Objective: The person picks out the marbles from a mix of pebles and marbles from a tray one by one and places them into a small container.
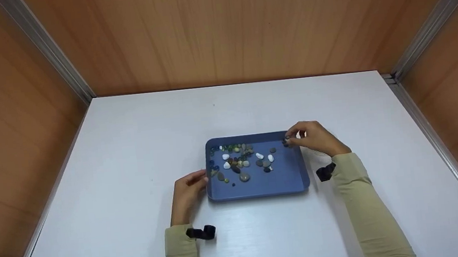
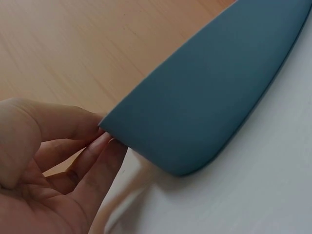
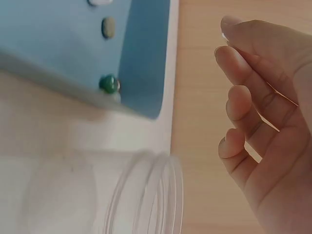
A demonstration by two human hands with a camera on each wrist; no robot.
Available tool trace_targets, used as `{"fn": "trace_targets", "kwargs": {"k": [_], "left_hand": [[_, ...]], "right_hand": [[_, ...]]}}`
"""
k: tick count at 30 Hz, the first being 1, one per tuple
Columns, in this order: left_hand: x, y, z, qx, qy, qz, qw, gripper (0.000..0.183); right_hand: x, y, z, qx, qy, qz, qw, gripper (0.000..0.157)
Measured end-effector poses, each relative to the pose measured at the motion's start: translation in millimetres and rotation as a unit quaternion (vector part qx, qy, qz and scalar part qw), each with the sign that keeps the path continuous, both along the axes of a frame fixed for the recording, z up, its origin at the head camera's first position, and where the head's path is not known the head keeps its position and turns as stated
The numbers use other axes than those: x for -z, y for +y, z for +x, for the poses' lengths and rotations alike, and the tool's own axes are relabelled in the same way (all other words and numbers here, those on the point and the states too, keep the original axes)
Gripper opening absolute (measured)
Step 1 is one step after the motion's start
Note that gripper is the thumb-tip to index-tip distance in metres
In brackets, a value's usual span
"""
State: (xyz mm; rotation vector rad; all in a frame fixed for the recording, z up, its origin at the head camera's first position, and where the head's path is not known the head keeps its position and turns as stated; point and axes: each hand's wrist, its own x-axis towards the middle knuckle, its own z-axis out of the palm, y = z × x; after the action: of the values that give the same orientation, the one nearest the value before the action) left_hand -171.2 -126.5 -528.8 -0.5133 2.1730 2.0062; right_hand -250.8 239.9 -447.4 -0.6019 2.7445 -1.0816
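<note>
A blue tray (image 1: 277, 183) holds pebbles and glass marbles, mostly on its left side. My left hand (image 1: 188, 192) grips the tray's left rim; in the left wrist view the thumb and fingers (image 2: 92, 161) meet at the tray's edge. Over the far right corner is my right hand (image 1: 315, 137), thumb and index finger pinched together. A small pale glint shows between those tips in the right wrist view; the pinched piece is mostly hidden and looks like a small shiny stone. Close below in that corner sit dark marbles, among them a green marble (image 3: 109, 84).
A clear, ridged-neck jar (image 3: 141, 195) lies or stands beside the tray's right side in the right wrist view; its pose is hard to tell. White pebbles (image 1: 259, 156) and grey pebbles (image 1: 266, 163) are scattered mid-tray. Wooden walls (image 1: 219, 31) enclose the white table (image 1: 129, 156).
</note>
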Motion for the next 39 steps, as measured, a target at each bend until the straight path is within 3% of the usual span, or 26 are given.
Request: {"fn": "trace_targets", "kwargs": {"k": [6,29,39], "left_hand": [[1.6,0.4,-0.4,-0.004,0.019,0.015,0.9997,0.03],[0.1,0.2,-1.8,-0.004,-0.02,-0.017,0.9996,0.03],[1.6,0.2,-0.1,0.0,0.009,0.014,0.9999,0.032]], "right_hand": [[0.4,13.6,3.2,0.009,-0.002,0.005,1.0,0.02],[4.1,52.6,6.4,0.052,0.003,0.014,0.999,0.015],[6.4,61.7,7.9,0.055,0.006,0.021,0.998,0.016]]}}
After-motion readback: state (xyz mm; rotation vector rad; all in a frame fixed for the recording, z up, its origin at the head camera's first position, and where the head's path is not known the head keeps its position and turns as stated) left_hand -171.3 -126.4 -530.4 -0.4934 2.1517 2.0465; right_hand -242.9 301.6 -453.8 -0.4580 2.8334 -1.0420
